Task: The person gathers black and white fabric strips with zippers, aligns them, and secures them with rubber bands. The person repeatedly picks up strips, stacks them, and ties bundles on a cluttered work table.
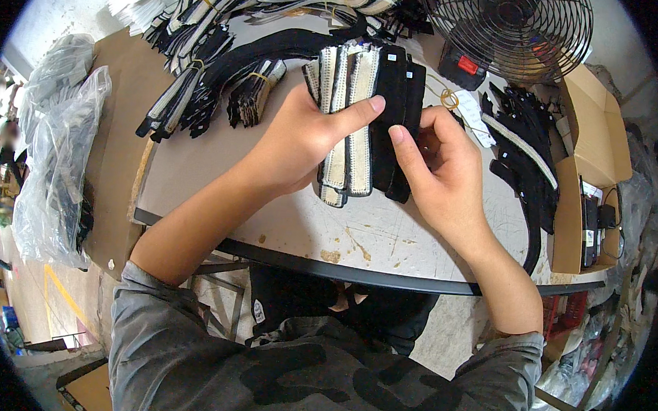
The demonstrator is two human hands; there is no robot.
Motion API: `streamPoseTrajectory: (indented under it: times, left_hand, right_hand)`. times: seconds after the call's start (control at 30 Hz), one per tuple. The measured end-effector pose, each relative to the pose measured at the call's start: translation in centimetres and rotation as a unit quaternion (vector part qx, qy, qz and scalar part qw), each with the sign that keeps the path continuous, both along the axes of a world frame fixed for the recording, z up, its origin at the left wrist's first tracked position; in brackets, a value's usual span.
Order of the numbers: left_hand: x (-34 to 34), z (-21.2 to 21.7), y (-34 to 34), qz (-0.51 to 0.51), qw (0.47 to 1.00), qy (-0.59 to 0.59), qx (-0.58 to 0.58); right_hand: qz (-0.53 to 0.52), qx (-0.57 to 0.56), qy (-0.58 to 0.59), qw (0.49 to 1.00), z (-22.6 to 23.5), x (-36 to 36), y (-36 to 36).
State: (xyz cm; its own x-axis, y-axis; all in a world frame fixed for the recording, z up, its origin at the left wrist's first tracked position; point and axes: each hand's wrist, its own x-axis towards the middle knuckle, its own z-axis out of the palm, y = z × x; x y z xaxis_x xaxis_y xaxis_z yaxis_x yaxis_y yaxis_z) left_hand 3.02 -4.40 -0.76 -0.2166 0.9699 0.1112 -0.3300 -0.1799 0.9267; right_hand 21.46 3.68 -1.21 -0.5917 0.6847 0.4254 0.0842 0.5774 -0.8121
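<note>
1. One grey shirt [208, 334] is filling the nearest part, and two bare forearms are reaching from it over the edge of the table [432, 249]. Dark shapes on its front are perhaps forming letters, but I am not reading any sure word.
2. The left hand [299, 143] is holding the strips [359, 162] over the middle of the table. Its thumb is pressing across their front while its other fingers are mostly hiding behind, so it is pinching the pack. Probably the thumb is lying so far across to keep many pieces from sliding apart.
3. The right hand [448, 167] is working just beside, its thumb tip lying over the black strips [388, 141], its fingers bending near their right edge. I cannot tell if it is pinching them or only steadying them.
4. Two small pale tags [391, 57] are showing toward the far end of these black strips; their print is looking too small for reading.
5. To the right, an open carton [565, 242] is holding a black device [591, 225] with an unreadable white label, perhaps to keep it apart from the black pieces [537, 124].
6. Farther left, yellow bands [261, 77] are gripping some bundles [249, 103], seemingly against mixing. Far right, a wire fan [509, 36] is standing beyond the table, showing no readable brand.
</note>
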Motion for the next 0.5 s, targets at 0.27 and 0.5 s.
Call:
streamPoseTrajectory:
  times: [0.27,0.5]
  left_hand:
    - [-0.4,-0.4,0.2,0.0,0.999,0.049,-0.01]
    - [-0.9,-0.4,-0.3,-0.126,0.984,-0.122,-0.029]
  right_hand:
    - [-0.013,-0.01,0.021,1.0,-0.6,-0.2,0.1]
    - [-0.023,0.013,0.116,0.993,-0.7,-0.7,-0.2]
